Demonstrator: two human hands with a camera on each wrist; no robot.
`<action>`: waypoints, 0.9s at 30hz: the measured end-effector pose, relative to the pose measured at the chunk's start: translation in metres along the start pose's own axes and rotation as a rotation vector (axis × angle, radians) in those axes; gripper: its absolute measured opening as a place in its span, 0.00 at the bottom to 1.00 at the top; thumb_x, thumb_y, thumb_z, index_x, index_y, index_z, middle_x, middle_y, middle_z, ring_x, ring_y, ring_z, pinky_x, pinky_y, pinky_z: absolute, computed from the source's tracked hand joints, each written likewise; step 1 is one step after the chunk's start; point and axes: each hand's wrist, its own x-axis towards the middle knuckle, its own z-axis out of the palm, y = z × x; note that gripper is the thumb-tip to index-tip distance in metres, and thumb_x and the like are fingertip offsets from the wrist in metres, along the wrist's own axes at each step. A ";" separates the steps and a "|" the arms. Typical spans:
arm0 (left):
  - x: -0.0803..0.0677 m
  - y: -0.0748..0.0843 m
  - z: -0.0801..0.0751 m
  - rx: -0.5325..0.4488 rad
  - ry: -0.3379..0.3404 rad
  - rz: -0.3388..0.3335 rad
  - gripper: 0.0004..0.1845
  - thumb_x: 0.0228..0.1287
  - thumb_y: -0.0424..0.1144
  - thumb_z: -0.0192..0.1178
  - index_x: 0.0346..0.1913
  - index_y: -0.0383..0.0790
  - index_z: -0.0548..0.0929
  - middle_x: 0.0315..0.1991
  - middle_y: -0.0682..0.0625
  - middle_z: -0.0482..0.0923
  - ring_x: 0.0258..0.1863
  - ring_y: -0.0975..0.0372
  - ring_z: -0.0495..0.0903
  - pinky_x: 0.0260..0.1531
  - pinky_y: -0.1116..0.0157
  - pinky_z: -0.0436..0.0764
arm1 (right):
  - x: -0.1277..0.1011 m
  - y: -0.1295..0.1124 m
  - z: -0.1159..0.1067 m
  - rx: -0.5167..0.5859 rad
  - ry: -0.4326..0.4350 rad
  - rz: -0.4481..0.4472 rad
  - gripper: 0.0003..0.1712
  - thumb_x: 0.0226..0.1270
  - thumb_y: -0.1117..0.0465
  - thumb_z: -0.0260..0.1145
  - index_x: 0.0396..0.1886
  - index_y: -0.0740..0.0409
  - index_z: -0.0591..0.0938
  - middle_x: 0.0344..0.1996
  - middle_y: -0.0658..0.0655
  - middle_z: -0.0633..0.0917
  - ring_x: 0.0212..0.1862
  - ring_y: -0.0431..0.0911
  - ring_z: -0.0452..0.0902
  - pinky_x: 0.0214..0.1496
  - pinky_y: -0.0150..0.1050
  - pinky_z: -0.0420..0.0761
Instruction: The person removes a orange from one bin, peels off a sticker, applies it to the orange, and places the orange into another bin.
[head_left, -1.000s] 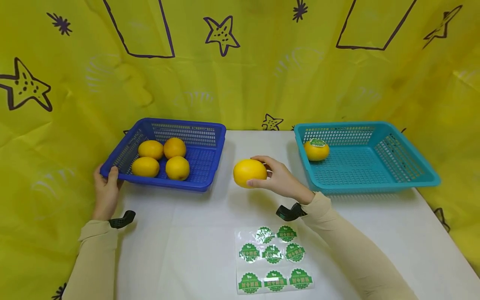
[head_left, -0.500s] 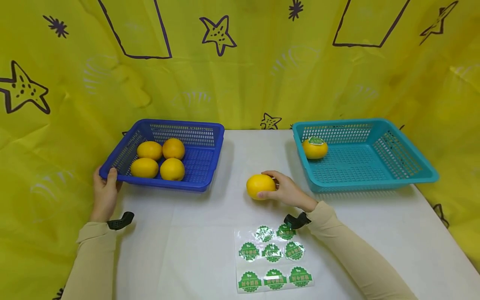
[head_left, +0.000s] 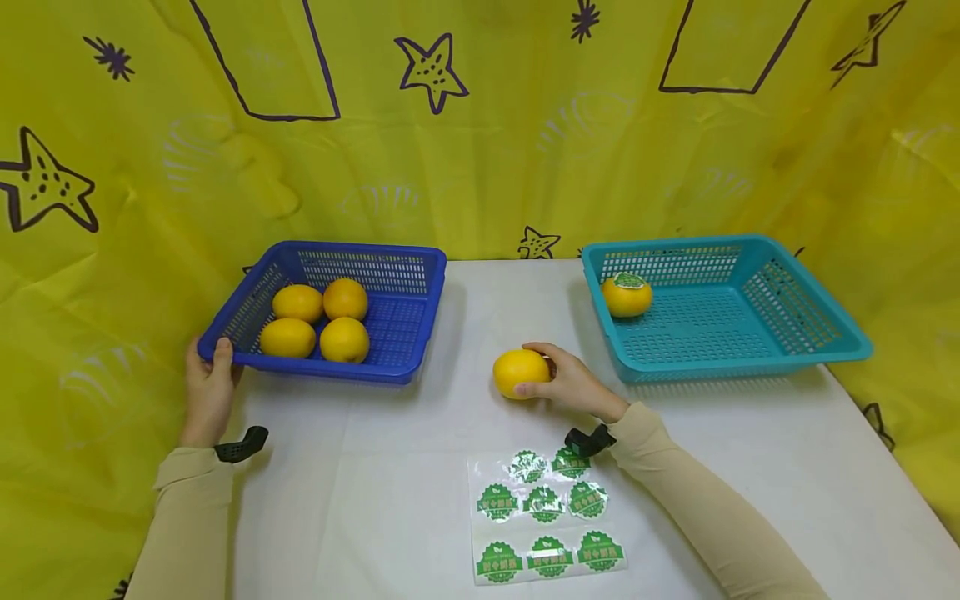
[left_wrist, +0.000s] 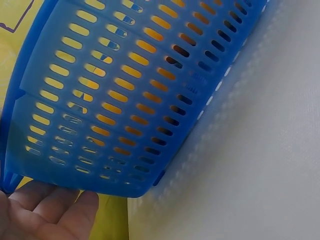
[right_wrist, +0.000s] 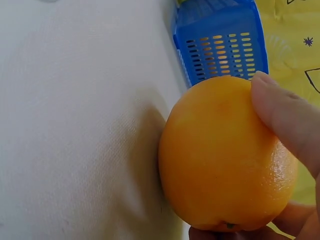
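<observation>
The head view looks forward and down over the whole counter. Both wrist views sit very close, sharing the blue basket with it.

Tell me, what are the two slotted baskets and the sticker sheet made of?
The dark blue slotted basket and the teal slotted basket look like moulded plastic: smooth, slightly glossy, even slots. The sheet of round green stickers seems printed labels on a clear, shiny film backing, probably plastic.

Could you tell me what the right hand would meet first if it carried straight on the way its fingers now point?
The right hand points left across the table, gripping an orange. Straight on lies bare white tablecloth, then probably the near right corner of the blue basket, though depth is hard to judge.
</observation>
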 end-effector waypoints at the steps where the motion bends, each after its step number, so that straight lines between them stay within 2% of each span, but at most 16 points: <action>1: -0.001 0.001 0.001 0.001 0.002 -0.001 0.29 0.76 0.49 0.47 0.72 0.45 0.52 0.64 0.45 0.59 0.66 0.55 0.60 0.64 0.65 0.61 | 0.000 0.001 0.000 0.002 -0.003 0.006 0.46 0.58 0.50 0.75 0.71 0.63 0.65 0.63 0.64 0.71 0.54 0.55 0.71 0.58 0.50 0.72; 4: -0.001 0.004 0.002 0.051 0.016 -0.010 0.32 0.76 0.49 0.46 0.74 0.42 0.46 0.69 0.41 0.55 0.68 0.57 0.58 0.65 0.68 0.58 | 0.001 0.003 0.000 0.012 -0.018 0.020 0.49 0.59 0.48 0.75 0.73 0.60 0.62 0.66 0.64 0.69 0.57 0.57 0.70 0.60 0.52 0.70; 6: -0.002 0.010 0.004 0.099 0.074 -0.010 0.36 0.77 0.48 0.45 0.76 0.40 0.40 0.74 0.40 0.46 0.72 0.59 0.50 0.67 0.71 0.50 | 0.001 0.004 -0.001 0.015 -0.026 0.023 0.50 0.59 0.47 0.74 0.74 0.59 0.61 0.67 0.64 0.68 0.59 0.58 0.69 0.61 0.54 0.70; 8: -0.004 0.016 0.009 0.160 0.167 0.033 0.38 0.77 0.47 0.46 0.76 0.37 0.37 0.77 0.40 0.38 0.74 0.62 0.43 0.67 0.75 0.44 | 0.002 0.005 0.000 0.015 -0.032 0.016 0.50 0.59 0.47 0.74 0.75 0.58 0.60 0.68 0.64 0.67 0.61 0.58 0.68 0.62 0.55 0.69; 10: -0.010 0.025 0.018 0.210 0.267 0.110 0.39 0.75 0.45 0.47 0.77 0.36 0.39 0.77 0.42 0.36 0.74 0.64 0.39 0.66 0.77 0.42 | 0.002 0.006 -0.001 0.019 -0.032 0.011 0.50 0.59 0.47 0.74 0.75 0.57 0.60 0.68 0.63 0.67 0.61 0.58 0.68 0.62 0.55 0.69; 13: -0.021 0.040 0.040 0.217 0.357 0.307 0.34 0.74 0.41 0.50 0.75 0.32 0.50 0.75 0.40 0.47 0.73 0.62 0.48 0.67 0.74 0.49 | 0.002 0.007 -0.002 0.031 -0.031 -0.001 0.50 0.59 0.48 0.74 0.75 0.58 0.60 0.68 0.64 0.66 0.61 0.59 0.68 0.61 0.55 0.70; 16: -0.039 0.057 0.070 0.176 0.349 0.479 0.30 0.72 0.35 0.51 0.72 0.28 0.58 0.72 0.39 0.57 0.71 0.57 0.56 0.67 0.67 0.56 | 0.001 0.007 -0.004 0.050 -0.022 -0.013 0.50 0.59 0.49 0.74 0.75 0.59 0.60 0.68 0.65 0.65 0.62 0.60 0.67 0.61 0.55 0.70; 19: -0.061 0.068 0.099 0.110 0.271 0.607 0.25 0.71 0.30 0.51 0.68 0.26 0.63 0.66 0.38 0.65 0.67 0.52 0.64 0.65 0.62 0.63 | -0.001 0.005 -0.005 0.057 -0.010 -0.023 0.50 0.60 0.50 0.74 0.75 0.60 0.59 0.70 0.65 0.63 0.65 0.61 0.64 0.65 0.55 0.66; 21: -0.072 0.067 0.115 0.058 0.178 0.660 0.23 0.70 0.26 0.49 0.66 0.25 0.66 0.62 0.38 0.69 0.62 0.50 0.69 0.62 0.61 0.68 | -0.004 0.004 -0.006 0.042 0.005 -0.037 0.49 0.62 0.52 0.73 0.75 0.62 0.58 0.71 0.66 0.61 0.68 0.61 0.60 0.67 0.55 0.62; 23: -0.081 0.059 0.125 0.010 0.055 0.693 0.22 0.70 0.22 0.48 0.65 0.25 0.67 0.60 0.36 0.71 0.57 0.49 0.73 0.57 0.62 0.73 | -0.008 0.002 -0.008 0.027 0.025 -0.045 0.49 0.63 0.52 0.72 0.75 0.63 0.57 0.73 0.65 0.58 0.71 0.60 0.54 0.70 0.55 0.58; 25: -0.088 0.047 0.134 -0.025 -0.073 0.681 0.21 0.70 0.20 0.47 0.65 0.23 0.67 0.58 0.35 0.72 0.53 0.50 0.75 0.53 0.65 0.76 | -0.015 0.000 -0.010 0.014 0.047 -0.045 0.49 0.64 0.51 0.71 0.75 0.62 0.56 0.74 0.65 0.56 0.73 0.60 0.51 0.71 0.55 0.55; 27: -0.095 0.036 0.142 -0.042 -0.186 0.642 0.21 0.70 0.19 0.46 0.64 0.21 0.66 0.56 0.32 0.72 0.50 0.51 0.77 0.50 0.65 0.78 | -0.023 -0.002 -0.012 0.016 0.066 -0.032 0.48 0.65 0.49 0.70 0.76 0.59 0.56 0.74 0.63 0.55 0.73 0.61 0.50 0.71 0.55 0.54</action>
